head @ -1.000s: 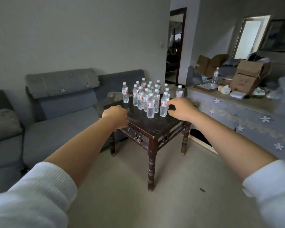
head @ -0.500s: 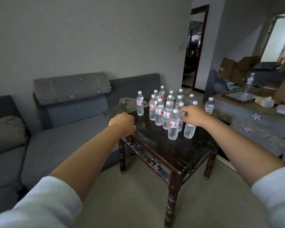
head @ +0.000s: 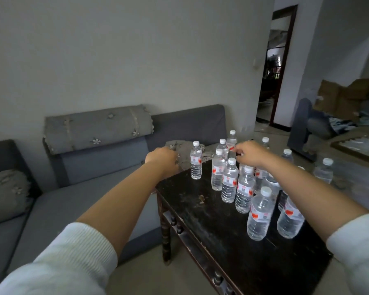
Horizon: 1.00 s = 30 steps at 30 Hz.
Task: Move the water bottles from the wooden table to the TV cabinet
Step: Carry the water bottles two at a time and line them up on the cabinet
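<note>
While bottles (head: pixel 229 180) crowd it, right hand (head: pixel 248 153) hovers.

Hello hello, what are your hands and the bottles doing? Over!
Left hand empty, near lone bottle. Right hand over the bottle cluster, grip unclear. All bottles on wooden table.

**Worn wood, clear plastic, soft cloth**

The desk (head: pixel 211 211) is dark wood, its top scuffed and scratched, with a dull sheen where light catches it and turned spindles under the edge. The water bottles (head: pixel 229 184) are clear, glossy plastic with ribbed lower bodies, white plastic caps and paper-like labels in white and red. The sofa (head: pixel 90 188) is matt grey woven cloth; a paler, embroidered cloth cover (head: pixel 98 128) lies over its backrest. The sleeves (head: pixel 73 258) are white ribbed knit. The wall (head: pixel 136 50) behind looks smooth and matt.
</note>
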### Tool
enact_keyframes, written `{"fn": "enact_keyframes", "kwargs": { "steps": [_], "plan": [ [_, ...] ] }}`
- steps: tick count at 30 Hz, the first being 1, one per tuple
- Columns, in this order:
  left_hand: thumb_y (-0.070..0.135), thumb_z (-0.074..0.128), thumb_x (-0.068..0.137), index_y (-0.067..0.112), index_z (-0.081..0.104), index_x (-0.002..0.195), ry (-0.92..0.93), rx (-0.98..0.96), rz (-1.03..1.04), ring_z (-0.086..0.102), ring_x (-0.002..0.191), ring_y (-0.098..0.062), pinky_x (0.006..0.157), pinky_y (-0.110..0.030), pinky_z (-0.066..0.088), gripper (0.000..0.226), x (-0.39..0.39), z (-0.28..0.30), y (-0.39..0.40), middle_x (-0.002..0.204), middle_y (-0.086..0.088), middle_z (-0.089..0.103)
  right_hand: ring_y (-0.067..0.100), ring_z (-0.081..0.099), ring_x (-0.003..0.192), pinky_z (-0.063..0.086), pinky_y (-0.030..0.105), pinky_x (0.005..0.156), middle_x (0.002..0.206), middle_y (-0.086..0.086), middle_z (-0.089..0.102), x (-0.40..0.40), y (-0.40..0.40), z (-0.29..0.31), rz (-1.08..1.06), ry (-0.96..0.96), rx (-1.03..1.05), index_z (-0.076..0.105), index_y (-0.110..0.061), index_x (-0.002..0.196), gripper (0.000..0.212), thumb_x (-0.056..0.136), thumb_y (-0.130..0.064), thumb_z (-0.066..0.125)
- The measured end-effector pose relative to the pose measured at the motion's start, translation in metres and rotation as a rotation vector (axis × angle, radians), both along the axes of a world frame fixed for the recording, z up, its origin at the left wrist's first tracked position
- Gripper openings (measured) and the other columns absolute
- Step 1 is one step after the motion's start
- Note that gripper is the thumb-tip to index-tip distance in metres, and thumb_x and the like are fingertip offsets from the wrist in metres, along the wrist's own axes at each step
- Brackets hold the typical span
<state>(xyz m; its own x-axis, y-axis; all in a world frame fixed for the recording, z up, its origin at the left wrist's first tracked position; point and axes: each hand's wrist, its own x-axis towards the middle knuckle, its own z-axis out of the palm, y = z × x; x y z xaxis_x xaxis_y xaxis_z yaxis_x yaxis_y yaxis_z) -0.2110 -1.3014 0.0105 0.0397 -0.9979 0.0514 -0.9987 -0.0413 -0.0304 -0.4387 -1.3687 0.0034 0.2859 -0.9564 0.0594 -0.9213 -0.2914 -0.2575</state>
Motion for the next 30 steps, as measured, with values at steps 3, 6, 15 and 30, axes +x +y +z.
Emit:
{"fn": "enact_keyframes", "kwargs": {
  "steps": [3,6,15,30],
  "plan": [
    [0.022,0.045,0.095,0.01,0.058,0.123,-0.013,0.022,0.006,0.055,0.114,-0.033,0.093,-0.041,0.048,0.034,0.022,-0.008,-0.048,0.126,-0.015,0.055,0.027,0.055,0.115,0.043,0.029,0.087,0.128,0.012,0.058,0.023,-0.046,-0.004,0.009,-0.001,0.021,0.056,-0.011,0.127,0.037,0.09,-0.012,0.052],
    [0.022,0.045,0.095,0.009,0.057,0.125,-0.014,0.05,-0.006,0.054,0.116,-0.033,0.095,-0.041,0.047,0.035,0.047,-0.019,-0.096,0.128,-0.015,0.053,0.027,0.054,0.116,0.044,0.032,0.089,0.127,0.011,0.058,0.045,-0.09,-0.017,0.0,0.06,0.023,0.056,-0.013,0.127,0.038,0.09,-0.016,0.052],
    [0.018,0.041,0.097,0.007,0.053,0.126,-0.092,0.128,-0.17,0.051,0.121,-0.033,0.097,-0.042,0.044,0.033,0.108,-0.021,-0.253,0.132,-0.015,0.051,0.03,0.055,0.113,0.037,0.027,0.078,0.126,0.016,0.059,0.095,-0.2,-0.031,-0.184,0.114,0.113,0.057,-0.006,0.124,0.036,0.09,-0.013,0.051],
    [0.036,0.049,0.095,0.011,0.033,0.141,0.175,0.33,-0.431,0.045,0.129,-0.032,0.101,-0.038,0.039,0.054,0.063,-0.098,-0.414,0.142,-0.015,0.045,0.019,0.059,0.099,0.048,0.028,0.081,0.116,0.01,0.062,0.104,-0.303,-0.098,-0.494,0.076,0.358,0.055,-0.011,0.121,0.039,0.09,-0.034,0.055]
  ]
}}
